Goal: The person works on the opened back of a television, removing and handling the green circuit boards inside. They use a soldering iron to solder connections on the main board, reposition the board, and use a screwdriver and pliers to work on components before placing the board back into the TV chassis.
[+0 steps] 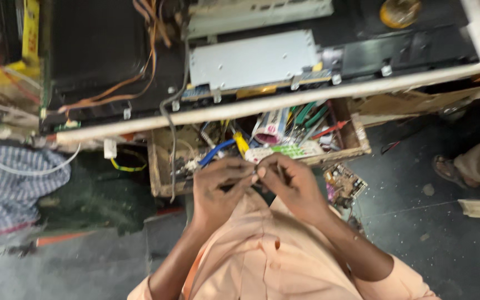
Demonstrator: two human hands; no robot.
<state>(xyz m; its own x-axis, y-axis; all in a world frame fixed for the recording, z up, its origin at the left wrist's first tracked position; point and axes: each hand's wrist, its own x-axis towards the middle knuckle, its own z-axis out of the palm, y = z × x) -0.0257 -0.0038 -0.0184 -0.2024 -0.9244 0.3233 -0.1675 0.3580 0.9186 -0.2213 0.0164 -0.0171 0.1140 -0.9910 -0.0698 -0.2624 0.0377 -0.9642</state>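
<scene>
Our left hand [216, 186] and right hand [285, 180] meet fingertip to fingertip in front of our chest, both pinched on something small and dark [244, 183] held between them, just over the near edge of the wooden tool box [360, 140]; the blur keeps us from telling what it is. We judge this a fine fiddling step, thumbs and forefingers doing the work while the other fingers curl in; whatever comes next calls for a steady pinch and small motions close to the body. Both wrists bend inward, forearms rising from the peach shirt [262, 255] in a narrow V. Beyond the knuckles the box holds pliers, screwdrivers and a blue wire [216, 151]. Above it lies an opened appliance with a silver metal plate [253, 59] inside a white frame [284, 101]. A small circuit board [344, 182] sits on the floor beside the box
</scene>
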